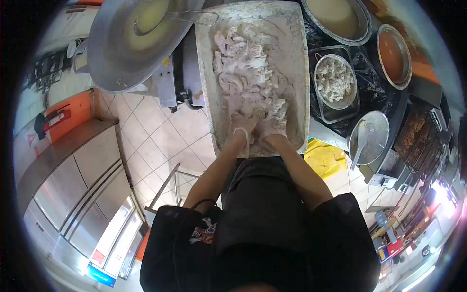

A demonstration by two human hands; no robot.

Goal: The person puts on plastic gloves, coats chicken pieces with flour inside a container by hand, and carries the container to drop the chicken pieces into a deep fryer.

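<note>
A large, worn tray lies in front of me, its bottom covered with pale flour. Several flour-coated pieces, which look like raw chicken, are spread through it. At the tray's near end, my left hand is down in the flour among the pieces, with a thin pale glove cuff at the wrist. Close beside it, my right hand is dusted white and touches a floured piece. Flour and pieces hide most of the fingers of both hands, so their grip does not show.
A big wok with yellowish oil and a wire skimmer stands left. To the right are a bowl of pale liquid, a bowl of orange liquid, a sieve of floured bits and a bowl with a spoon.
</note>
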